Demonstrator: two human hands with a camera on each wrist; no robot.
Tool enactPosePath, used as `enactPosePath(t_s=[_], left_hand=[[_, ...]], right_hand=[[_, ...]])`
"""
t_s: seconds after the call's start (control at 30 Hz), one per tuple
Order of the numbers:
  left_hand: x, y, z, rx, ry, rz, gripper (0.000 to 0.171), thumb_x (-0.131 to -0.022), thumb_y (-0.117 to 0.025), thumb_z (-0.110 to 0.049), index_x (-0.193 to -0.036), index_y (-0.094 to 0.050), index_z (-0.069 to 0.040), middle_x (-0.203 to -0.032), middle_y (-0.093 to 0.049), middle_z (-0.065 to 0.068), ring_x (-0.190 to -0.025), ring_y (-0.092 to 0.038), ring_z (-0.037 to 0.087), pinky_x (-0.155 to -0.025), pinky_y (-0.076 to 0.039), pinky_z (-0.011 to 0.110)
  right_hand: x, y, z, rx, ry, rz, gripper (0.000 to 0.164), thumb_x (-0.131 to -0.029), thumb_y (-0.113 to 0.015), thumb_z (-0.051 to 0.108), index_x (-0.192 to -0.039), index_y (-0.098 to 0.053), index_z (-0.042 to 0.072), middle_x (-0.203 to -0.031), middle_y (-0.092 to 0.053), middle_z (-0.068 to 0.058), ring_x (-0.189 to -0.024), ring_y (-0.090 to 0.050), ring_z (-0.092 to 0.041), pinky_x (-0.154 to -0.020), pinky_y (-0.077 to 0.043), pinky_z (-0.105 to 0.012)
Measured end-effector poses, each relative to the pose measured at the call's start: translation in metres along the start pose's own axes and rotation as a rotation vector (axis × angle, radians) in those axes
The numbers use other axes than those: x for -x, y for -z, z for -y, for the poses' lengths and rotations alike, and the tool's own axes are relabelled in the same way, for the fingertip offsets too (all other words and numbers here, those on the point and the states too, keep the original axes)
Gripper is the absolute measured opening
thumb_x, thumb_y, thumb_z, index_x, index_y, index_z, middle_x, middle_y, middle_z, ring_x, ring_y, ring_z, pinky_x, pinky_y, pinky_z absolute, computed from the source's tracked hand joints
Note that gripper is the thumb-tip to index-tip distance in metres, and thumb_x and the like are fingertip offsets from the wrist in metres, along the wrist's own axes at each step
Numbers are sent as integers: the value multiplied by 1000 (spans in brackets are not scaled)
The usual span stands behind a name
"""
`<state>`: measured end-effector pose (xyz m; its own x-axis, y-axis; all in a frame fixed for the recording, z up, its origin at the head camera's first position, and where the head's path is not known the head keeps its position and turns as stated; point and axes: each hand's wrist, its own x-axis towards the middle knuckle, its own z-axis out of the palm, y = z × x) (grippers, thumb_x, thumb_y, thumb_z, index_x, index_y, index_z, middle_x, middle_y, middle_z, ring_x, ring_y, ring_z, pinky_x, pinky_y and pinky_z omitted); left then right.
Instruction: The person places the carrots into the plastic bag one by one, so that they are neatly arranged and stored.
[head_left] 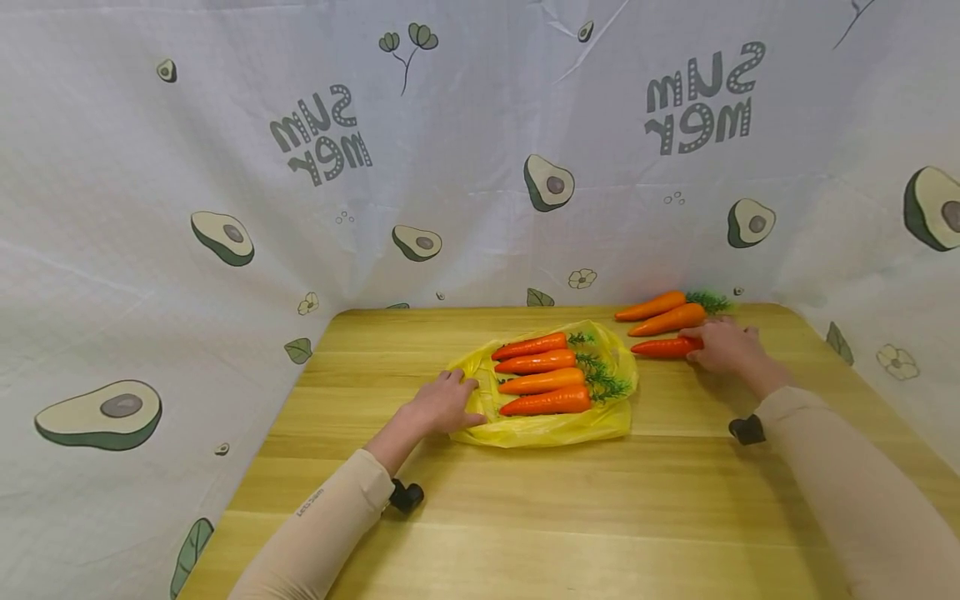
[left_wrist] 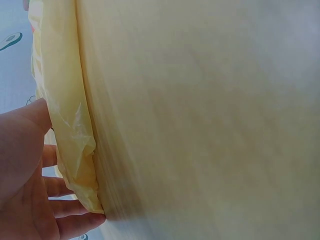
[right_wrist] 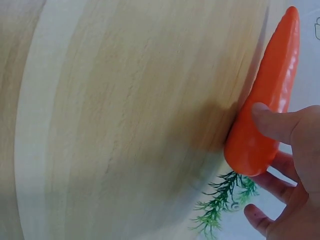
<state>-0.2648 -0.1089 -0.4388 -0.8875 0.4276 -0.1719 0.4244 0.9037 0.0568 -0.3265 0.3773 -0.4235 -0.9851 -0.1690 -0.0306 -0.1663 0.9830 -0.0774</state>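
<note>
A yellow plastic bag (head_left: 555, 433) lies spread on the table, its sides bunched up. Across it lie several toy carrots (head_left: 546, 401) in a row, green tops pointing right. My left hand (head_left: 442, 403) rests at the bag's left end, fingers loosely extended against the plastic; the bag's bunched edge (left_wrist: 67, 115) shows beside the fingers in the left wrist view. Over at the right, my right hand (head_left: 723, 346) pinches the thick end of a red-orange toy carrot (right_wrist: 270, 90), thumb on one side and fingers on the other. Its green top hangs below the fingers in the right wrist view.
Two more orange toy carrots (head_left: 651, 306) lie just behind the right hand, near the table's back edge. The wooden table (head_left: 555, 517) is enclosed by a white cloth (head_left: 480, 125) printed with avocados. A small black device sits at each wrist.
</note>
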Motion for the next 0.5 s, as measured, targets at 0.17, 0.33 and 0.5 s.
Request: enactPosePath(t_s=[0.17, 0.33, 0.5], left_hand=[[1, 0, -1, 1, -1, -2, 73, -94, -61, -60, -149, -48, -15, -154, -42, 15, -141, -42, 35, -101, -49, 54], [0, 0, 0, -2, -2, 1, 73, -94, -61, -60, -150, -48, -15, -153, -42, 15, -140, -43, 34, -101, -49, 53], [0, -1, 0, -3, -9, -8, 73, -93, -62, -60, -148, -49, -15, -150, -45, 15, -138, -45, 34, -98, -51, 52]], right_hand=[[1, 0, -1, -8, 3, -8, 49, -93, -67, 21, -137, -58, 2, -136, -50, -37, -127, -33, -60, -92, -22, -84], [2, 3, -1, -14, 20, -27, 51, -92, -67, 22, -138, -58, 3, -129, -56, -35, -114, -46, -56, -85, -31, -79], [0, 7, 2, -49, 42, -49, 49, -89, -68, 22, -134, -63, 5, -104, -64, -25, -90, -54, -41, -72, -38, -59]])
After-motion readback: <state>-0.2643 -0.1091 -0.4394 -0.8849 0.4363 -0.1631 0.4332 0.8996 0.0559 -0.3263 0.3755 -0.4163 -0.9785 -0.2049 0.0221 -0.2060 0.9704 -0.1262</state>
